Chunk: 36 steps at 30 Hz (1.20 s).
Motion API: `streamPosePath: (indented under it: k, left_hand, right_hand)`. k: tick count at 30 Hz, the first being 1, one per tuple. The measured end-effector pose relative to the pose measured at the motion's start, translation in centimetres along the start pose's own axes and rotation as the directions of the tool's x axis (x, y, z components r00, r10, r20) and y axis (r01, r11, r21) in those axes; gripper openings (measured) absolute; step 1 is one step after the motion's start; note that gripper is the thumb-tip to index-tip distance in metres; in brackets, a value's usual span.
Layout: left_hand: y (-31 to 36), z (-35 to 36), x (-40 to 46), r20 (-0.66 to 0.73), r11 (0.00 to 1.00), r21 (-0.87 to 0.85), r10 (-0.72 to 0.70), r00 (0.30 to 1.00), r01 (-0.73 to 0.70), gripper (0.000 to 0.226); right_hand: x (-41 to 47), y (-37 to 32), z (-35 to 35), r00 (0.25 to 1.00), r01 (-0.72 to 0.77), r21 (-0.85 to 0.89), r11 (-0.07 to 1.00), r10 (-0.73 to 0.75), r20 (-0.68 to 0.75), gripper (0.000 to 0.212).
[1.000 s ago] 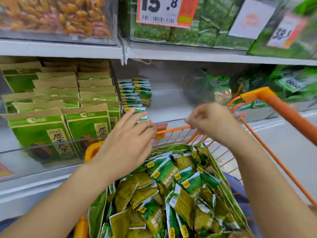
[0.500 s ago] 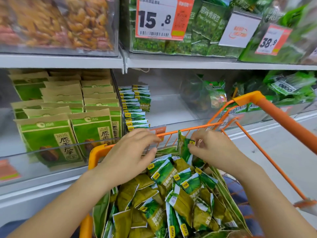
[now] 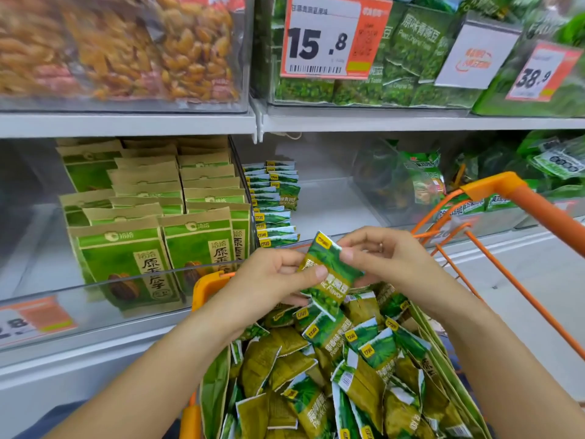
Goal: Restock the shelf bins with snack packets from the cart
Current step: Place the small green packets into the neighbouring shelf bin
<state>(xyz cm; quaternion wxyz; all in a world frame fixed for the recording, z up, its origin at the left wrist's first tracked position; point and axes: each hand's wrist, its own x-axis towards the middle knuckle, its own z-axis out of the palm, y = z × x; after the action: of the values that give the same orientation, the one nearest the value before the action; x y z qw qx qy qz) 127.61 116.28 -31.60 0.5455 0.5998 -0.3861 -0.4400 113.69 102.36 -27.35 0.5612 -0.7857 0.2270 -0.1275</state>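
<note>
A small green pea snack packet (image 3: 330, 270) is held up above the orange cart (image 3: 493, 188). My left hand (image 3: 272, 280) pinches its left side with thumb on the front, and my right hand (image 3: 384, 258) pinches its upper right edge. Below them an open green bag in the cart holds a heap of several like packets (image 3: 342, 375). In the clear shelf bin (image 3: 332, 198) straight ahead, a row of the same packets (image 3: 273, 204) stands along its left wall.
Left bin holds several large green-and-tan seed bags (image 3: 136, 255) behind a clear front lip. Upper shelf bins hold orange snacks and green pea packs behind price tags (image 3: 323, 39). The cart's orange handle (image 3: 544, 213) runs along the right. Grey floor lies at right.
Both hands dipped to the heap in the cart, took hold of one packet and raised it. The view has tilted slightly downward toward the cart.
</note>
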Motion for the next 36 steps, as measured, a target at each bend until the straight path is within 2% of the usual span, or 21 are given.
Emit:
streamPosePath:
  k: [3, 5, 6, 7, 8, 9, 10, 11, 12, 14, 16, 18, 20, 25, 27, 32, 36]
  left_hand:
    - [0.2, 0.4, 0.0, -0.09, 0.992, -0.126, -0.002, 0.996, -0.009, 0.025]
    - [0.3, 0.4, 0.2, -0.14, 0.989, -0.143, 0.007, 0.99, -0.027, 0.018]
    - [0.4, 0.3, 0.2, -0.17, 0.995, -0.075, 0.056, 0.984, -0.069, 0.014]
    - [0.1, 0.1, 0.2, -0.223, 0.984, 0.109, 0.162, 0.961, -0.14, 0.016]
    - [-0.2, -0.3, 0.3, -0.249, 0.882, 0.43, 0.322, 0.913, -0.193, 0.022]
    - [-0.6, -0.9, 0.6, -0.221, 0.666, 0.724, 0.472, 0.853, -0.181, 0.03]
    - [-1.1, -1.4, 0.8, -0.133, 0.405, 0.903, 0.579, 0.805, -0.143, 0.038]
    - [-1.7, -1.8, 1.1, -0.039, 0.235, 0.963, 0.601, 0.798, -0.13, 0.043]
    - [-2.3, -2.3, 1.4, 0.036, 0.129, 0.982, 0.597, 0.801, -0.14, 0.045]
    - [-3.3, -2.6, 2.0, 0.151, -0.013, 0.985, 0.531, 0.834, -0.171, 0.045]
    - [-3.5, -2.7, 2.4, 0.21, -0.12, 0.978, 0.497, 0.842, -0.173, 0.046]
    - [-3.3, -2.9, 2.6, 0.216, -0.145, 0.976, 0.508, 0.834, -0.164, 0.045]
    - [-3.0, -2.9, 2.7, 0.19, -0.129, 0.981, 0.518, 0.834, -0.143, 0.049]
    - [-2.9, -2.6, 2.9, 0.173, -0.152, 0.982, 0.493, 0.852, -0.112, 0.047]
    - [-2.9, -2.7, 3.0, 0.168, -0.175, 0.98, 0.471, 0.866, -0.095, 0.047]
    - [-2.8, -2.7, 3.1, 0.163, -0.19, 0.978, 0.438, 0.884, -0.086, 0.052]
    - [-2.9, -2.8, 3.1, 0.167, -0.186, 0.978, 0.448, 0.878, -0.091, 0.045]
  right_hand:
    - [0.1, -0.1, 0.0, 0.99, -0.083, -0.02, 0.996, 0.085, 0.113, 0.037]
    - [0.5, -0.2, 0.2, 0.994, -0.078, -0.017, 0.997, 0.079, 0.078, 0.031]
    - [0.9, -0.4, 0.2, 0.997, -0.06, -0.039, 0.997, 0.062, 0.042, 0.028]
    - [1.5, -0.6, 0.2, 0.999, -0.035, -0.082, 0.996, 0.036, 0.002, 0.024]
    - [2.3, -0.9, 0.0, 0.999, -0.007, -0.135, 0.991, 0.001, -0.04, 0.018]
    - [3.4, -1.1, -0.3, 0.995, 0.016, -0.179, 0.984, -0.032, -0.089, 0.012]
    - [4.7, -1.0, -0.7, 0.988, 0.024, -0.221, 0.975, -0.057, -0.147, 0.012]
    - [6.3, -0.7, -1.1, 0.976, 0.024, -0.252, 0.967, -0.077, -0.202, 0.014]
    - [8.0, -0.2, -1.4, 0.965, 0.017, -0.286, 0.958, -0.091, -0.246, 0.014]
    - [11.3, 1.1, -1.6, 0.95, -0.032, -0.366, 0.93, -0.085, -0.299, 0.013]
    - [14.4, 2.4, -1.2, 0.945, -0.111, -0.433, 0.894, -0.041, -0.325, 0.032]
    - [16.9, 3.3, -0.7, 0.947, -0.157, -0.502, 0.85, -0.015, -0.322, 0.044]
    - [19.2, 3.9, -0.1, 0.949, -0.183, -0.581, 0.793, -0.013, -0.316, 0.046]
    - [23.4, 4.8, 1.7, 0.97, -0.2, -0.736, 0.647, 0.026, -0.241, 0.033]
    - [24.5, 5.2, 2.0, 0.965, -0.225, -0.759, 0.611, 0.029, -0.262, 0.03]
    - [25.4, 7.0, 2.3, 0.938, -0.289, -0.622, 0.728, 0.086, -0.336, 0.035]
    - [24.7, 6.7, 2.5, 0.946, -0.267, -0.545, 0.795, 0.106, -0.308, 0.05]
